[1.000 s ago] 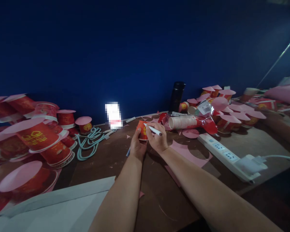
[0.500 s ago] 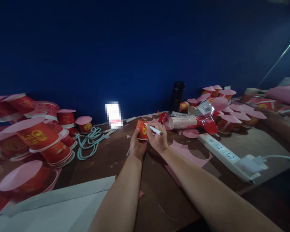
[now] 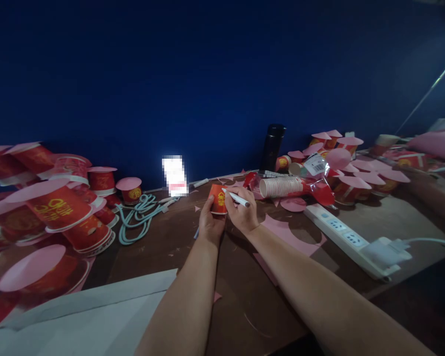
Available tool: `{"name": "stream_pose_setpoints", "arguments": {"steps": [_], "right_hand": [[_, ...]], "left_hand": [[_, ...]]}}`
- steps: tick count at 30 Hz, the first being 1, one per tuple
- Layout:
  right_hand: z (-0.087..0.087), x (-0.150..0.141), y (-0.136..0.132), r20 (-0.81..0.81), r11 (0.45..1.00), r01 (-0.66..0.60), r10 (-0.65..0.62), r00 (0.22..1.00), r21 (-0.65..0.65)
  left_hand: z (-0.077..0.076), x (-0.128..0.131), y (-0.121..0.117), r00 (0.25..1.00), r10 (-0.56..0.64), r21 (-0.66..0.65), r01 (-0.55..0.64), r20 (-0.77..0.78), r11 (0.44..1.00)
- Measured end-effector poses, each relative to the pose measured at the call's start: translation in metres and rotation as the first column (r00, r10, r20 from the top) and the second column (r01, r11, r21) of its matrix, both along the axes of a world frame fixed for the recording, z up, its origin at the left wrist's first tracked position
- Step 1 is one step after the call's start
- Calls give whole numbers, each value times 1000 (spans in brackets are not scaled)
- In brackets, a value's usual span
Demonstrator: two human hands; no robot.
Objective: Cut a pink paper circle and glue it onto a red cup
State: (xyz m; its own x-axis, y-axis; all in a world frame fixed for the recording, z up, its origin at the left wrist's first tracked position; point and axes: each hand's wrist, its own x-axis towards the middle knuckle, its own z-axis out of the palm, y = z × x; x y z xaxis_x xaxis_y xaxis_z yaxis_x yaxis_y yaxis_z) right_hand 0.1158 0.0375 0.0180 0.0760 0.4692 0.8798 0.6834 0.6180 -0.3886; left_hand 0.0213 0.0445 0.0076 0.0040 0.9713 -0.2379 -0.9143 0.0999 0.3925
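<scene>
In the head view, my left hand (image 3: 210,222) is wrapped round a red paper cup (image 3: 218,199) with yellow lettering, its white rim facing down. My right hand (image 3: 243,212) grips a white marker (image 3: 239,199) with a dark end pointing right. The marker's tip meets the upper right of the cup's side; whether it has left a mark is too small to tell. Under both forearms lies the brown table (image 3: 241,296). Just right of my right hand rests a stack of paper cups (image 3: 282,187) on its side in a red and clear wrapper.
Red cups with pink paper discs crowd the left (image 3: 55,207) and the back right (image 3: 350,188). A coiled pale blue cable (image 3: 141,217), a black flask (image 3: 272,148), a white power strip (image 3: 341,232), pink paper scraps (image 3: 285,235) and a white board (image 3: 96,316) lie around. Another person's arm (image 3: 437,193) reaches in at right.
The red cup has turned slightly in my left hand, shifting its yellow lettering. My right hand and the marker have barely moved.
</scene>
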Motion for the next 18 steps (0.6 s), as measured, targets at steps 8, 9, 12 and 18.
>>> {"name": "stream_pose_setpoints", "arguments": {"steps": [8,9,12,18], "right_hand": [[-1,0,1,5,1000,0,0,1000,1],[-1,0,1,3,1000,1,-1,1000,2],[-1,0,1,2,1000,-1,1,1000,0],[-1,0,0,9,1000,2,-2,1000,-8]], "left_hand": [[0,-1,0,1000,-3,-2,3,9,1000],[0,-1,0,1000,-10,3,10,9,1000],[-1,-1,0,1000,-16,12,15,8,1000],[-1,-2,0,1000,-10,11,10,12,1000]]}}
